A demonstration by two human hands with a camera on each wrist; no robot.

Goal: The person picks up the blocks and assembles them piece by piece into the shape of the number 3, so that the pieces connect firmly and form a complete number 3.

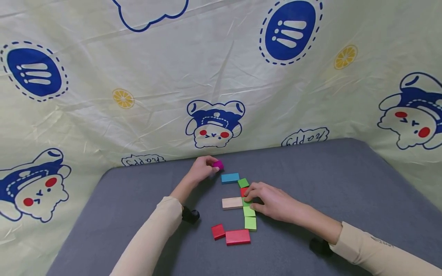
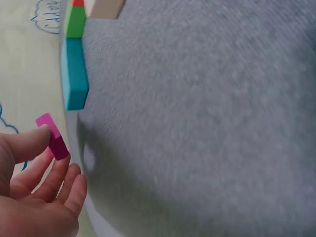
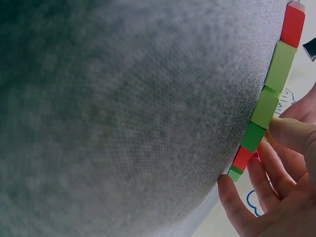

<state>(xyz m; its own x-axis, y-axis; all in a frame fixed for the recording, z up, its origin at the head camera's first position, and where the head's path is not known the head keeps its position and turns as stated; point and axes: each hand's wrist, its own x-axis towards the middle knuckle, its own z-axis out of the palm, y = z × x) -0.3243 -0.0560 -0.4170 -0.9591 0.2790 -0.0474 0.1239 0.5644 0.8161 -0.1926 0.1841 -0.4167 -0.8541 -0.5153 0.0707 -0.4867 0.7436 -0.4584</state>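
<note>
In the head view my left hand (image 1: 203, 168) pinches a small magenta block (image 1: 218, 165) near the table's far edge. The left wrist view shows this magenta block (image 2: 52, 137) between thumb and fingers, off the tabletop. Just right of it lies a blue rectangular block (image 1: 230, 178). My right hand (image 1: 271, 199) is at a column of small blocks, thumb and index finger on a green block (image 1: 246, 202). A red block (image 1: 243, 191), partly covered by the fingers, lies beyond it, then another green block (image 1: 243, 183). A pale wooden block (image 1: 232, 203) extends left from the column.
Light-green blocks (image 1: 250, 223) continue the column towards me. A long red block (image 1: 238, 237) and a small red block (image 1: 218, 232) lie at its near end. The grey table (image 1: 138, 222) meets a printed curtain (image 1: 165, 126) at the back.
</note>
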